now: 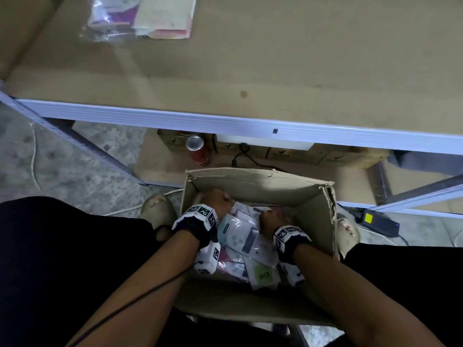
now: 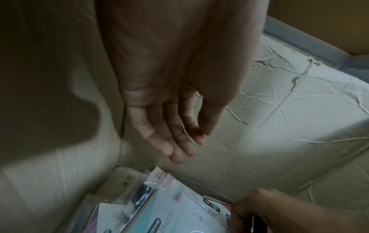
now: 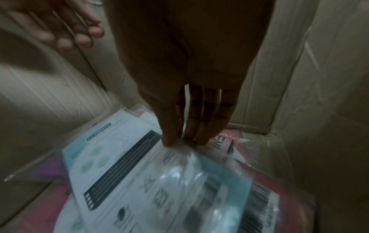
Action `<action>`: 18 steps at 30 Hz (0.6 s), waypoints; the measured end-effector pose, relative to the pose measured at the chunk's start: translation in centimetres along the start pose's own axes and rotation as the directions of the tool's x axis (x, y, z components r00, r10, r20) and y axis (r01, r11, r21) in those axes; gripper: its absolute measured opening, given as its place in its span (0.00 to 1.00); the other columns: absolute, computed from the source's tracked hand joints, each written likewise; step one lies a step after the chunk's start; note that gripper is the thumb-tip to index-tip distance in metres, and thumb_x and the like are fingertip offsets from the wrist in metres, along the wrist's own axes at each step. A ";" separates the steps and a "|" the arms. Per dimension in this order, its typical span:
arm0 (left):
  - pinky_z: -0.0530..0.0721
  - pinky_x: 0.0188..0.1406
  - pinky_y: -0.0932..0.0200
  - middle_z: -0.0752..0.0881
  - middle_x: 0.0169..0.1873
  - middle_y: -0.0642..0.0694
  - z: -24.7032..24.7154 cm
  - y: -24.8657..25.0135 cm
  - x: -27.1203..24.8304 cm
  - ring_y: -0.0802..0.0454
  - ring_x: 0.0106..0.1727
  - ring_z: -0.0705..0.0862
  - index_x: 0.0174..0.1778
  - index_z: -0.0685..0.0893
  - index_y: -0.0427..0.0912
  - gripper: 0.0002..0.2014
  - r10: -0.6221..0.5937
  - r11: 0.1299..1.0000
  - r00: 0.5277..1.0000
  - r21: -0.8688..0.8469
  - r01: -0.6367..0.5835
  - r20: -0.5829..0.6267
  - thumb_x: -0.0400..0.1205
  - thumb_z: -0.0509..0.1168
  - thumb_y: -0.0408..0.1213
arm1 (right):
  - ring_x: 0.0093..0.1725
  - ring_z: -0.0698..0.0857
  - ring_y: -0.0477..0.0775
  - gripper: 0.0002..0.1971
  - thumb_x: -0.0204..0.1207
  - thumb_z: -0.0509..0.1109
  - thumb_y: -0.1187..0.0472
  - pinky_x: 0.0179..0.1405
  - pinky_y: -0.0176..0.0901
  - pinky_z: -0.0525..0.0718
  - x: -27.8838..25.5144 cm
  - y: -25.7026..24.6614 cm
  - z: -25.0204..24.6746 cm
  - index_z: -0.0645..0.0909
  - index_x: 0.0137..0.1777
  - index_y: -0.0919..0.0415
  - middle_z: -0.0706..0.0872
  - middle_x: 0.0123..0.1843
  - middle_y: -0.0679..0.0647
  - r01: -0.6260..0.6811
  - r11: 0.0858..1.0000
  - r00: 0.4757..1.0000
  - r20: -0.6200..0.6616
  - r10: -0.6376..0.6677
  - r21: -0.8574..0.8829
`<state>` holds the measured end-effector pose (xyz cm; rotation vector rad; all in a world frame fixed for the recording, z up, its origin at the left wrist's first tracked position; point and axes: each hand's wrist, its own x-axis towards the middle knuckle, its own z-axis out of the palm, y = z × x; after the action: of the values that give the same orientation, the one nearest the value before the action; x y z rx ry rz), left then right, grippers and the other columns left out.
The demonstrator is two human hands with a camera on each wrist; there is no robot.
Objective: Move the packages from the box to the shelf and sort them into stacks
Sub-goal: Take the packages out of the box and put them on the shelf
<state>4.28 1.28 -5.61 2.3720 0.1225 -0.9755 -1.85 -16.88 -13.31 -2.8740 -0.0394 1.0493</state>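
Observation:
An open cardboard box point(image 1: 263, 181) stands on the floor between my feet, holding several clear-bagged packages. My left hand point(image 1: 218, 197) is inside at the far left corner; the left wrist view shows this left hand point(image 2: 185, 146) with straight fingers, holding nothing, above the packages point(image 2: 159, 212). My right hand point(image 1: 269, 217) reaches down mid-box. In the right wrist view the right hand point(image 3: 179, 140) pinches the crumpled top edge of a blue-and-white package point(image 3: 159, 181), which lies on a pink package point(image 3: 289, 197). A few packages point(image 1: 140, 18) lie on the shelf point(image 1: 275, 71) at the far left.
The shelf's white front rail point(image 1: 225, 121) runs across above the box. Under the shelf stand a red can point(image 1: 198, 150), low cartons and a black cable. A black adapter point(image 1: 378, 220) lies on the floor at the right. My sandalled feet point(image 1: 160, 209) flank the box.

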 end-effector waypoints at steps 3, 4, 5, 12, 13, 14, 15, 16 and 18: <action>0.88 0.55 0.52 0.92 0.48 0.37 0.1 -0.1 0.0 0.39 0.53 0.90 0.48 0.91 0.35 0.12 0.005 1.000 1.000 0.013 -0.006 0.006 0.82 0.64 0.38 | 0.73 0.80 0.61 0.18 0.78 0.72 0.60 0.72 0.48 0.78 0.1 0.8 0.0 0.84 0.67 0.63 0.81 0.73 0.61 -0.001 0.989 0.996 0.092 -0.013 0.149; 0.88 0.57 0.50 0.92 0.48 0.37 0.1 0.0 -0.1 0.39 0.53 0.90 0.48 0.91 0.35 0.13 0.010 1.000 1.000 0.015 -0.011 0.018 0.82 0.63 0.38 | 0.72 0.80 0.61 0.17 0.78 0.72 0.61 0.72 0.48 0.77 0.1 1.0 0.0 0.84 0.66 0.64 0.82 0.72 0.62 -0.005 0.984 0.996 0.083 -0.010 0.176; 0.88 0.57 0.49 0.92 0.48 0.37 0.2 -0.1 -0.1 0.39 0.53 0.90 0.46 0.91 0.36 0.13 0.016 1.000 0.999 0.017 -0.017 0.034 0.82 0.63 0.38 | 0.72 0.80 0.61 0.16 0.78 0.71 0.62 0.73 0.48 0.76 0.0 1.2 0.0 0.84 0.66 0.64 0.83 0.71 0.62 -0.009 0.980 0.998 0.067 -0.004 0.199; 0.87 0.61 0.50 0.92 0.50 0.37 0.6 -0.5 -0.3 0.39 0.55 0.89 0.46 0.92 0.38 0.11 0.017 0.999 0.999 -0.051 -0.015 0.037 0.82 0.64 0.37 | 0.72 0.78 0.67 0.16 0.80 0.69 0.63 0.72 0.52 0.78 -0.8 1.4 -0.2 0.82 0.67 0.64 0.72 0.75 0.68 -0.028 0.947 1.000 0.018 0.023 0.320; 0.87 0.61 0.48 0.92 0.51 0.36 0.6 -0.6 -0.2 0.39 0.56 0.89 0.48 0.92 0.37 0.11 0.014 0.997 0.999 -0.076 -0.011 0.032 0.82 0.65 0.36 | 0.71 0.79 0.67 0.16 0.80 0.68 0.64 0.71 0.52 0.79 -0.9 1.4 -0.2 0.81 0.67 0.65 0.73 0.75 0.68 -0.026 0.944 1.000 0.020 0.021 0.328; 0.87 0.62 0.47 0.91 0.51 0.35 0.7 -0.7 -0.1 0.38 0.56 0.89 0.50 0.92 0.36 0.11 0.010 0.995 1.000 -0.096 -0.008 0.026 0.82 0.65 0.35 | 0.70 0.80 0.66 0.16 0.80 0.68 0.65 0.69 0.51 0.79 -1.0 1.3 -0.2 0.80 0.67 0.66 0.75 0.74 0.67 -0.019 0.942 1.000 0.020 0.013 0.334; 0.86 0.62 0.46 0.91 0.52 0.35 0.8 -0.8 -0.1 0.37 0.57 0.89 0.52 0.91 0.35 0.10 0.006 0.993 1.000 -0.116 -0.003 0.023 0.82 0.66 0.35 | 0.70 0.80 0.65 0.16 0.80 0.68 0.65 0.68 0.48 0.77 -1.1 1.3 -0.2 0.80 0.68 0.67 0.78 0.73 0.66 -0.007 0.941 1.000 0.022 0.000 0.339; 0.86 0.62 0.46 0.91 0.52 0.34 0.8 -0.9 0.0 0.37 0.57 0.89 0.52 0.91 0.35 0.10 0.005 0.991 1.000 -0.131 -0.002 0.023 0.82 0.67 0.35 | 0.70 0.80 0.63 0.17 0.81 0.68 0.65 0.67 0.46 0.77 -1.3 1.2 -0.1 0.79 0.69 0.67 0.79 0.73 0.65 0.000 0.937 1.000 0.026 -0.010 0.349; 0.86 0.62 0.46 0.91 0.53 0.33 1.0 -1.0 0.1 0.36 0.57 0.89 0.52 0.91 0.34 0.11 0.000 0.991 1.000 -0.131 0.004 0.023 0.82 0.67 0.36 | 0.74 0.78 0.62 0.21 0.82 0.68 0.63 0.68 0.43 0.74 -1.6 1.3 -0.1 0.76 0.73 0.68 0.77 0.76 0.64 -0.008 0.939 0.997 0.075 -0.019 0.344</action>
<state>3.43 1.59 -6.67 2.2410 0.1746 -0.9659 -3.00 -18.24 -12.32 -2.5183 0.1196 1.0466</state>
